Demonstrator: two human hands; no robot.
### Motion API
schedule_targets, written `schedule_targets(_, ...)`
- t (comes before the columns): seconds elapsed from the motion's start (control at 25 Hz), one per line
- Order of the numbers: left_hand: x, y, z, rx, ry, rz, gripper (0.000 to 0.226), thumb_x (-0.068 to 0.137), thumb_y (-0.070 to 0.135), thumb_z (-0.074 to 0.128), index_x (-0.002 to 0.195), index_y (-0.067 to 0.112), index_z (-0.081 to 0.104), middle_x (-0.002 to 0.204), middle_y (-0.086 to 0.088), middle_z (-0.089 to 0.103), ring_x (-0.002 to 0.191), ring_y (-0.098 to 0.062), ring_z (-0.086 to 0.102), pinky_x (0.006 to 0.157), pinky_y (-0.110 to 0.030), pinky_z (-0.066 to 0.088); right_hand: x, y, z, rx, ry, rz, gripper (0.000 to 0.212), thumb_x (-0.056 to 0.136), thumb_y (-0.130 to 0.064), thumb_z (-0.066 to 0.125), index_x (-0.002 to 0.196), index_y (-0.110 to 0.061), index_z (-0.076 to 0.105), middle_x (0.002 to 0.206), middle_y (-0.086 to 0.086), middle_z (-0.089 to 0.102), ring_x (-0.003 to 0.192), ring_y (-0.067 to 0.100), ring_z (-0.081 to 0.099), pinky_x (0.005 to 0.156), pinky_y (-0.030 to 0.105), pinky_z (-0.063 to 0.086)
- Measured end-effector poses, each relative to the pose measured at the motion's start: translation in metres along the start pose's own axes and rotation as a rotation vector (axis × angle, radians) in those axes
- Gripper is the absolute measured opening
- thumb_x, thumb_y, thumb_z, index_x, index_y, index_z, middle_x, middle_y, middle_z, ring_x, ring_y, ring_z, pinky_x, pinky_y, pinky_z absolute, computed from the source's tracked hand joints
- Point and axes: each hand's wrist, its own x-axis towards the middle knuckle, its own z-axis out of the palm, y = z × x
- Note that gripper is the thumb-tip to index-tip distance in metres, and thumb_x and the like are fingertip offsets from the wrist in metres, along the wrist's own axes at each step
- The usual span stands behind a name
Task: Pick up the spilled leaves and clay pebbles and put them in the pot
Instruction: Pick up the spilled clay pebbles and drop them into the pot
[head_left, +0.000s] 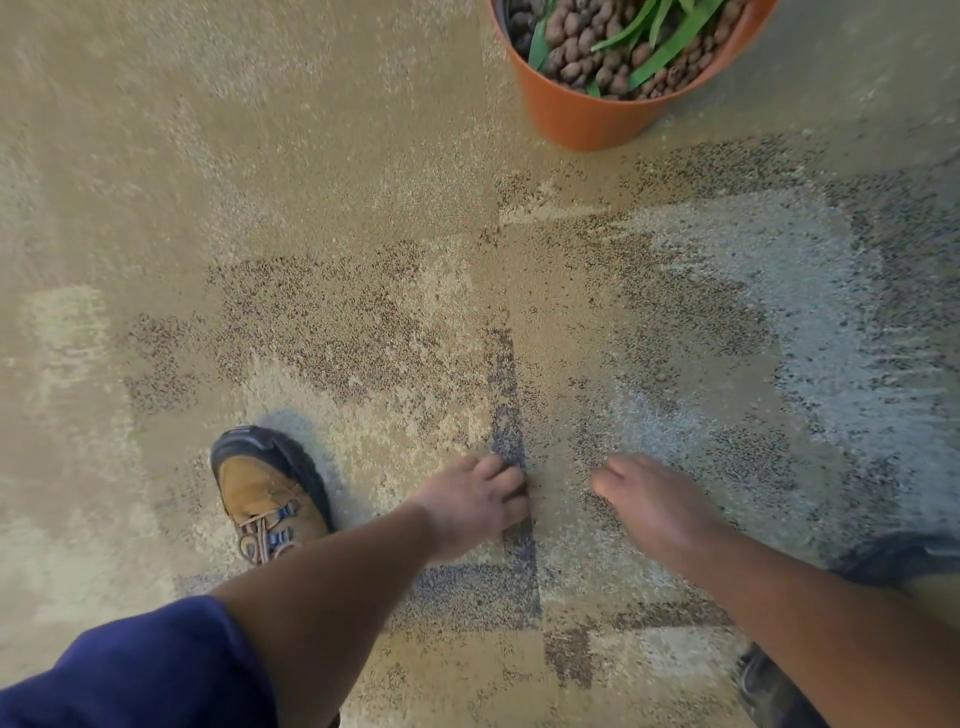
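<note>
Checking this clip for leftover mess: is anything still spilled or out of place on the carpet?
Nothing clear stands out. The pot stands upright with clay pebbles and leaves inside. The carpet shows only mottled speckling; blur hides any small bits near the left hand and right hand.

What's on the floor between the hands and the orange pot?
In the head view, only patterned carpet lies between the left hand, the right hand and the pot. No big pebbles or leaves show there, maybe tiny crumbs.

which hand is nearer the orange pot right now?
Right. The right hand sits low on the carpet, almost straight below the pot; the left hand is equally low but further to the pot's left.
</note>
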Motion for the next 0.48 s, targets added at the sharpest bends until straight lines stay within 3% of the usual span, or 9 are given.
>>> schedule_targets(0.08,-0.001,-0.002,-0.002,-0.146,-0.01,-0.098,0.055,0.084,0.011,0.075,0.134,0.023,0.054,0.129,-0.003,0.058,0.123,-0.025,0.052,0.108,-0.042,0.049,-0.001,0.001,-0.004,0.003,-0.018,0.077,0.009,0.097,-0.019,0.064,0.096,-0.025,0.057,0.081,-0.013,0.053,0.068,0.003,0.052,0.053,0.017,0.044)
schedule_targets(0.16,0.001,-0.001,-0.006,-0.271,-0.051,-0.21,0.028,0.096,0.013,0.063,0.122,0.021,0.059,0.112,-0.001,0.063,0.113,-0.022,0.062,0.098,-0.039,0.057,-0.005,0.004,-0.005,0.002,-0.086,0.159,0.03,0.103,-0.048,0.05,0.081,-0.027,0.048,0.07,-0.012,0.051,0.053,0.002,0.046,0.043,0.018,0.037)
schedule_targets(0.24,0.007,0.006,-0.012,-0.428,-0.148,-0.331,0.012,0.101,0.026,0.057,0.11,0.02,0.063,0.096,0.002,0.066,0.094,-0.019,0.07,0.081,-0.032,0.063,-0.013,0.005,0.001,0.048,-0.262,0.181,0.039,0.102,-0.056,0.047,0.077,-0.026,0.052,0.069,-0.011,0.057,0.051,0.006,0.048,0.047,0.021,0.05)
schedule_targets(0.28,0.01,0.01,-0.015,-0.489,-0.236,-0.351,0.019,0.101,0.033,0.057,0.111,0.019,0.065,0.097,0.001,0.069,0.093,-0.019,0.07,0.082,-0.033,0.063,-0.017,0.003,0.003,0.102,-0.36,0.19,0.038,0.101,-0.054,0.052,0.078,-0.024,0.056,0.071,-0.008,0.061,0.053,0.007,0.049,0.053,0.022,0.054)
schedule_targets(0.36,0.017,0.02,-0.015,-0.591,-0.389,-0.303,0.033,0.099,0.042,0.059,0.12,0.018,0.067,0.113,-0.004,0.073,0.107,-0.023,0.069,0.098,-0.043,0.056,-0.022,-0.004,0.01,0.232,-0.467,0.195,0.031,0.099,-0.046,0.06,0.082,-0.021,0.064,0.078,-0.004,0.07,0.056,0.008,0.054,0.06,0.025,0.058)
schedule_targets(0.48,0.025,0.032,-0.015,-0.767,-0.434,-0.292,0.044,0.095,0.053,0.062,0.125,0.021,0.066,0.129,-0.002,0.068,0.122,-0.024,0.061,0.11,-0.052,0.039,-0.014,-0.014,0.005,0.45,-0.443,0.273,0.015,0.098,-0.037,0.065,0.086,-0.028,0.068,0.081,-0.005,0.073,0.061,0.007,0.063,0.059,0.026,0.055)
